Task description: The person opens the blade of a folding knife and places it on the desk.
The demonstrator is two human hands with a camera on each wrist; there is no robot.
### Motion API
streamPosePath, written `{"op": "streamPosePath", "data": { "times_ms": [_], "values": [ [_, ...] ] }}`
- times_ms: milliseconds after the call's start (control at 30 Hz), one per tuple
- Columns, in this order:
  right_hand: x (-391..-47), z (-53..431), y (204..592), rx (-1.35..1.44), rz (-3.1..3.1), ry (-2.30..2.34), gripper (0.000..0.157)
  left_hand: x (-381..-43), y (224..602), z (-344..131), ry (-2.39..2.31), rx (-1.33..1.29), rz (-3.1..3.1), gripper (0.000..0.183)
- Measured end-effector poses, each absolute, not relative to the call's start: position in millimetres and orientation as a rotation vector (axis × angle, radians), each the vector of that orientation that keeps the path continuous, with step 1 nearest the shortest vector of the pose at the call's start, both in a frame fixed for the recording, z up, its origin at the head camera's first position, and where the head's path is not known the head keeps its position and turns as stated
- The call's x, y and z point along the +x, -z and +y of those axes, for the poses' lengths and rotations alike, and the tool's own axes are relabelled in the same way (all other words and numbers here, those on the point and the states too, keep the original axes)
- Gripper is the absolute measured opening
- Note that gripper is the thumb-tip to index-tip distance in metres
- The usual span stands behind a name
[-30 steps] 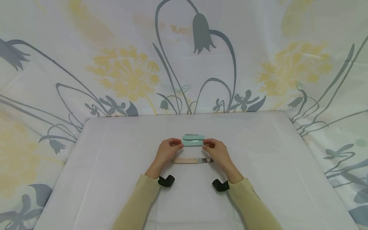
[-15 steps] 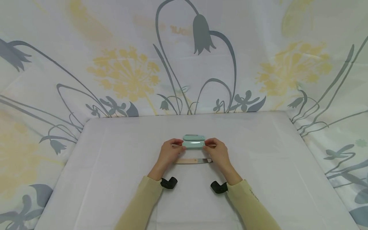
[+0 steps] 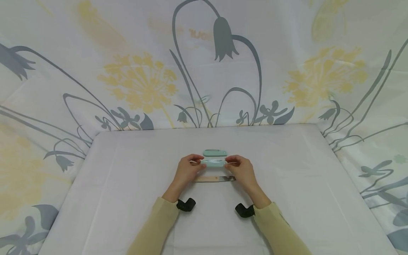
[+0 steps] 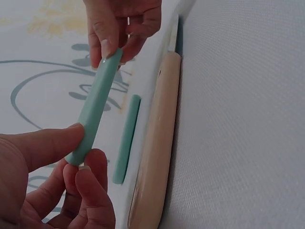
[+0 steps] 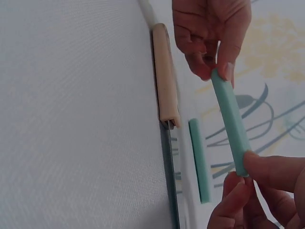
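My left hand [image 3: 188,169] and right hand [image 3: 243,170] pinch opposite ends of a slim, glossy mint-green piece with rounded ends [image 3: 214,163]. It is raised above the table and lies crosswise between thumbs and fingers, as both wrist views show. Just beyond it in the head view, a second mint-green piece [image 3: 215,153] of like shape lies on the table. Nearer to me lies a knife [image 3: 207,179] with a pale wood-coloured handle, its metal blade pointing right. In the head view the hands partly cover the knife's two ends.
All this is on a white-covered table [image 3: 127,212]. Behind the table and along its sides hangs a white cloth [image 3: 197,71] printed with grey and yellow flowers. A black curved piece [image 3: 186,204] sticks out at each cuff.
Both hands have raised the held mint-green piece and brought it toward me. A gap now shows between it and the second piece. The second piece and the knife stay put.
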State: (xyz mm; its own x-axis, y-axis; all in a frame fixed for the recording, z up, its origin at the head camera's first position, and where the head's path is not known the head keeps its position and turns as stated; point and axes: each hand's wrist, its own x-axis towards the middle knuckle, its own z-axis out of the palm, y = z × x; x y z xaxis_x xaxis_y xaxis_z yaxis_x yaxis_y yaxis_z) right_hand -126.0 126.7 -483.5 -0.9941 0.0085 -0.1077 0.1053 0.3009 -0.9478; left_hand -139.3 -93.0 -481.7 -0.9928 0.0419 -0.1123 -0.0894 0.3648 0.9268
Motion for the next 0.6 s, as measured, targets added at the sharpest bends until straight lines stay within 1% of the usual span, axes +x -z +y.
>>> {"op": "streamPosePath", "data": {
  "times_ms": [333, 500, 600],
  "values": [
    [-117.1, 134.9, 474.4, 0.045, 2.392, 1.806, 0.023, -130.8, 476.0, -98.7, -1.79, 0.0, 2.306, 0.029],
    [-112.5, 141.0, 471.7, -0.045, 2.423, 1.759, 0.023, -123.8, 471.6, -100.8, -1.846, 0.043, 2.163, 0.029],
    [-108.8, 144.1, 469.3, -0.106, 2.446, 1.726, 0.022, -119.4, 469.0, -101.9, -1.844, 0.069, 2.131, 0.026]
  ]
}}
